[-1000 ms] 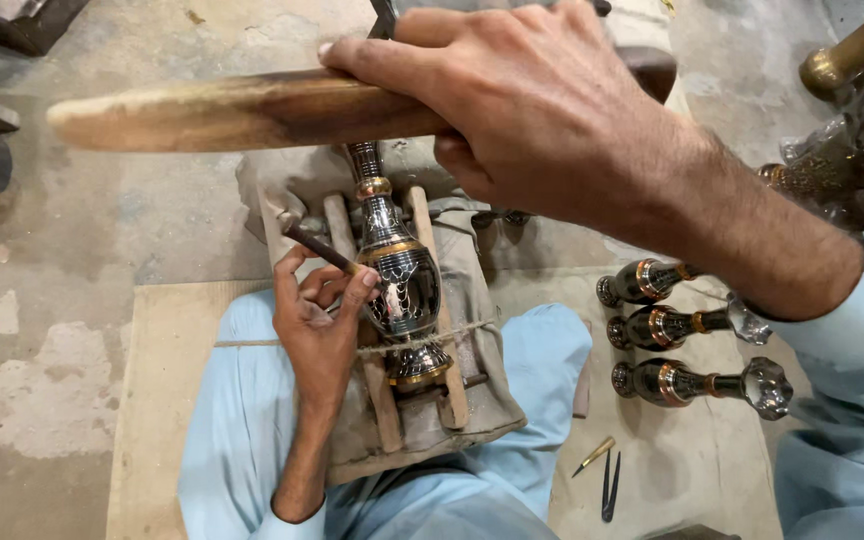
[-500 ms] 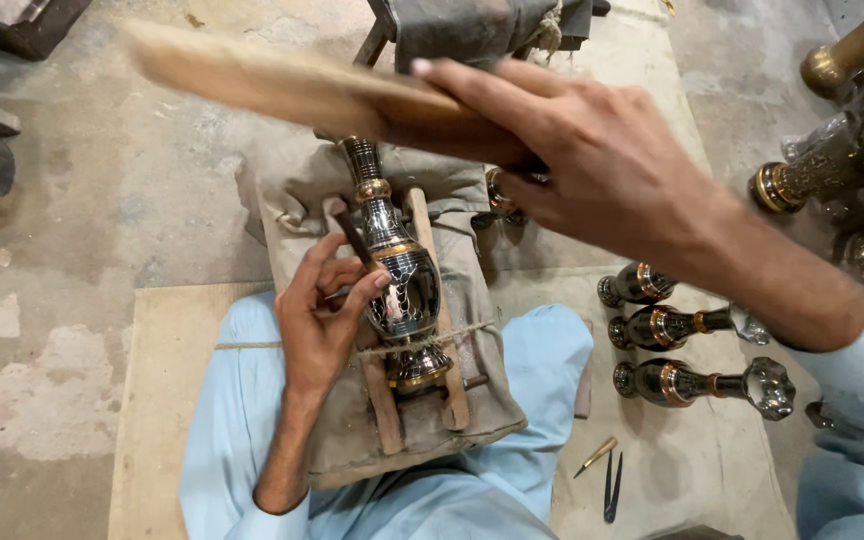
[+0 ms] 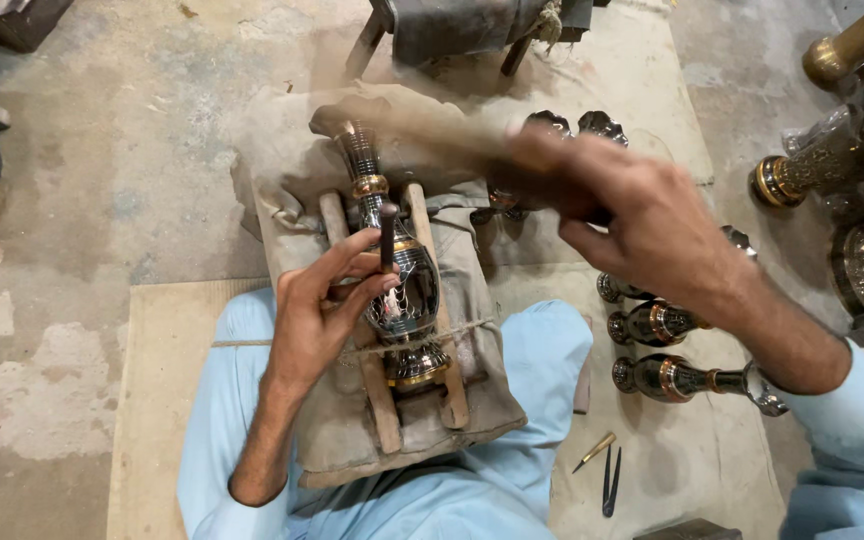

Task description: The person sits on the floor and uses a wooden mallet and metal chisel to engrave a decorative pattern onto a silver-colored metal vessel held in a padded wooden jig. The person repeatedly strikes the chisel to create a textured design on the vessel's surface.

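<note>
1. Brass and dark metal make up a slim vase [image 3: 397, 290] that lies on its side across the person's lap, neck pointing away from the body.
2. It rests between two wooden rails [image 3: 430, 300] set on a padded cloth cushion [image 3: 292, 190], and a thin cord [image 3: 462, 328] crosses over its lower body.
3. Left hand [image 3: 317, 310] sits on the near-left side of the vase, fingers curled and pinched around a short dark punch [image 3: 388, 235]; the punch stands upright with its tip on the vase's round belly, right under the fingertips.
4. Right hand [image 3: 642, 215] is raised above and to the right of the vase, closed around the handle of a wooden mallet [image 3: 402, 125].
5. That mallet is blurred with motion; its head hangs over the vase's neck, beyond the left hand.
6. Below the right forearm, three similar small vases [image 3: 672, 325] lie side by side on a pale floor sheet.
7. Nearer the body, below the right wrist, a small brass-coloured tool [image 3: 593, 452] and dark tweezers [image 3: 609, 482] lie on the same sheet.
8. Far right of the right hand, larger decorated metal vessels [image 3: 832, 165] stand clustered at the frame edge.
9. Both arms wear light blue sleeves; the legs are in light blue too.
</note>
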